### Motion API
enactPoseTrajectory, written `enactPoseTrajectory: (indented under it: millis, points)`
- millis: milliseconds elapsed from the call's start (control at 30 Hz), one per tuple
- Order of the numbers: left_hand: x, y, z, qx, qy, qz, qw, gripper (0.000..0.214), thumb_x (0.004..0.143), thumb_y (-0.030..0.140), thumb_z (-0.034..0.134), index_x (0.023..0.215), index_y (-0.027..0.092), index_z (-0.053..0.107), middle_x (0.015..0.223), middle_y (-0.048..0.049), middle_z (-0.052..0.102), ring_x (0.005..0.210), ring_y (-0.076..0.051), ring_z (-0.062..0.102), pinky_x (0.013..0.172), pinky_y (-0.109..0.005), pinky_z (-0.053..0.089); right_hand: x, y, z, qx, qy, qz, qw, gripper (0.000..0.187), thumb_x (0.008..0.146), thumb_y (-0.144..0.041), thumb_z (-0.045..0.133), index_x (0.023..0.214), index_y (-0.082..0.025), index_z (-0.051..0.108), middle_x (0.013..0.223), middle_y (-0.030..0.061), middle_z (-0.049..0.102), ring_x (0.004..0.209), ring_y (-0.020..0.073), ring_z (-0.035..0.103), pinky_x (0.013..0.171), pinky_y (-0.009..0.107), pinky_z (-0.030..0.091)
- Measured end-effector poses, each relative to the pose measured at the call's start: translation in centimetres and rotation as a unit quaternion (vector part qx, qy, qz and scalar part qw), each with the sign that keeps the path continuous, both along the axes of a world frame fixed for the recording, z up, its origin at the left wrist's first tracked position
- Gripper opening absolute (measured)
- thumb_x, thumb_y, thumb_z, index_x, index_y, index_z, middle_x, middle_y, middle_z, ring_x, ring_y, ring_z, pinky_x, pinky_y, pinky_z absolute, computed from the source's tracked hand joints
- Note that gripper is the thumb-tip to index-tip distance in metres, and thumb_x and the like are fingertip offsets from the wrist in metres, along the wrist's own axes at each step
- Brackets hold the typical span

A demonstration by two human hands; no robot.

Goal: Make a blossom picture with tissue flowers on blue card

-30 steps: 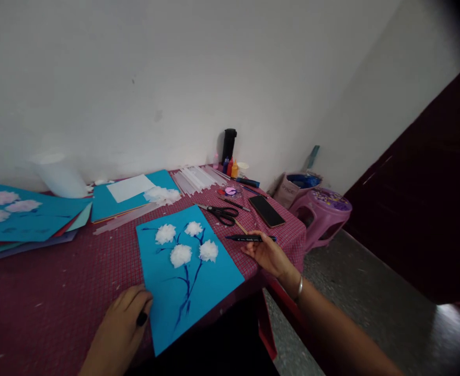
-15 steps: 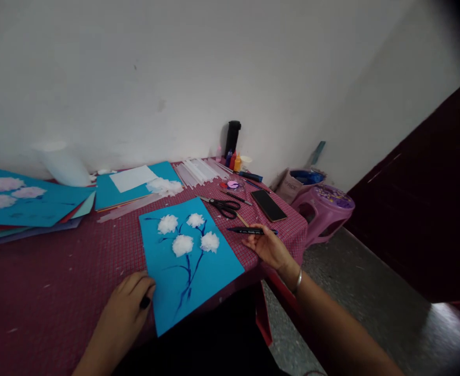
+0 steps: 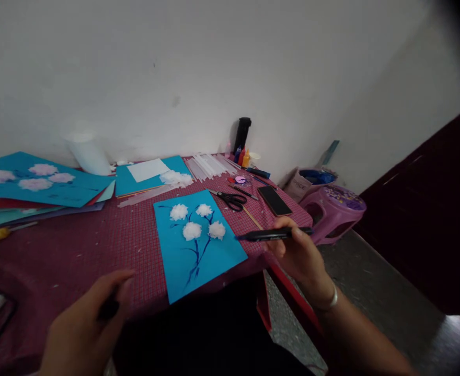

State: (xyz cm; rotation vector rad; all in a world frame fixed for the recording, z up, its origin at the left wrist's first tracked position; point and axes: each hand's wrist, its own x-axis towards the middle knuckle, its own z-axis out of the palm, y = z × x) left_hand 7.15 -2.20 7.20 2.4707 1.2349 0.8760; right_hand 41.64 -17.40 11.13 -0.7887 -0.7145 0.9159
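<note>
My right hand point(image 3: 298, 253) is closed round a black marker point(image 3: 273, 235), held level above the table's right corner, tip toward the left. Just left of it lies a blue sheet point(image 3: 198, 240) with a dark blue painted branch and several white tissue flowers. My left hand point(image 3: 83, 326) is raised near the table's front edge, blurred, pinching a small black piece that looks like the marker's cap point(image 3: 108, 309). The table has a red checked cloth point(image 3: 96, 245).
Black scissors point(image 3: 232, 199), a phone point(image 3: 275, 200), small paint bottles point(image 3: 241, 156) and a black flask point(image 3: 242, 133) sit at the far right. Stacked coloured sheets point(image 3: 42, 185) lie left, a white roll point(image 3: 87, 154) behind. A pink stool point(image 3: 337, 206) stands beside the table.
My right hand has lifted the marker off the table edge and gripped it. My left hand has left the blue sheet's corner and pulled back toward me. The view has turned left.
</note>
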Motion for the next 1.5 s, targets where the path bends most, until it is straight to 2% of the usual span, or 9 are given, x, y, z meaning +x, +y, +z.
enactPoseTrajectory:
  millis: [67,133,300,433,700,1100,1300,1500]
  points:
    - [0.8,-1.4,1.1,-0.081,0.031,-0.088,0.992,0.031,0.090,0.052,0.042,0.100,0.030,0.059,0.086,0.0030,0.072,0.073,-0.018,0.069,0.059,-0.026,0.049,-2.4,-1.0,0.8,-0.021,-0.064,0.040,0.997,0.027,0.083,-0.048,0.067,0.092,-0.023,0.070,0.051,-0.0025,0.055,0.052,0.0149,0.052,0.059,0.029,0.044]
    - [2.4,-2.3,1.5,-0.165,0.122,-0.147,0.968,0.027,0.092,0.044,0.035,0.096,0.029,0.058,0.080,0.0032,0.070,0.070,-0.018,0.068,0.060,-0.027,0.046,-4.5,-1.3,0.2,-0.055,-0.114,0.088,0.988,0.028,0.085,-0.048,0.065,0.094,-0.022,0.069,0.054,-0.0017,0.056,0.052,0.0142,0.051,0.054,0.028,0.040]
    - [5.4,-3.4,1.3,-0.207,0.171,-0.167,0.949,0.019,0.088,0.027,0.036,0.093,0.027,0.054,0.080,-0.0004,0.067,0.073,-0.021,0.065,0.064,-0.030,0.040,-6.9,-0.3,-1.8,-0.086,-0.169,0.148,0.971,0.026,0.089,-0.044,0.060,0.097,-0.020,0.066,0.059,-0.0030,0.057,0.051,0.0103,0.050,0.052,0.023,0.036]
    - [6.1,-4.3,1.7,-0.240,0.186,-0.190,0.934,0.015,0.086,0.026,0.039,0.090,0.026,0.053,0.081,-0.0007,0.066,0.074,-0.021,0.065,0.064,-0.030,0.038,-7.5,0.0,-1.3,-0.102,-0.182,0.172,0.963,0.024,0.088,-0.043,0.060,0.094,-0.020,0.065,0.059,-0.0042,0.056,0.050,0.0088,0.049,0.052,0.022,0.037]
    - [6.6,-4.7,2.0,-0.247,0.209,-0.194,0.926,0.014,0.089,0.028,0.037,0.086,0.024,0.050,0.082,-0.0029,0.067,0.073,-0.020,0.063,0.063,-0.030,0.033,-7.7,-0.1,-1.0,-0.112,-0.201,0.170,0.958,0.033,0.086,-0.048,0.061,0.092,-0.015,0.062,0.060,-0.0044,0.055,0.052,0.0081,0.048,0.054,0.022,0.038]
    - [6.7,-4.5,2.2,-0.265,0.213,-0.202,0.918,0.016,0.089,0.032,0.035,0.086,0.024,0.049,0.083,-0.0037,0.065,0.074,-0.020,0.061,0.065,-0.030,0.033,-7.4,-0.1,-0.9,-0.109,-0.210,0.174,0.956,0.030,0.087,-0.045,0.061,0.093,-0.015,0.062,0.060,-0.0051,0.054,0.052,0.0072,0.048,0.054,0.021,0.038]
    - [6.8,-4.7,2.0,-0.269,0.203,-0.212,0.917,0.018,0.089,0.031,0.033,0.083,0.023,0.048,0.081,-0.0043,0.064,0.072,-0.021,0.060,0.064,-0.031,0.032,-7.7,-0.1,-1.4,-0.116,-0.211,0.186,0.953,0.034,0.086,-0.047,0.062,0.095,-0.014,0.061,0.061,-0.0049,0.054,0.052,0.0073,0.048,0.054,0.022,0.038]
    - [7.0,-5.0,1.0,-0.275,0.189,-0.231,0.914,0.019,0.089,0.030,0.034,0.087,0.023,0.052,0.091,-0.0060,0.066,0.079,-0.021,0.062,0.068,-0.031,0.036,-8.2,0.1,-2.5,-0.118,-0.200,0.198,0.952,0.034,0.085,-0.046,0.064,0.095,-0.014,0.062,0.062,-0.0048,0.054,0.053,0.0077,0.049,0.055,0.022,0.037]
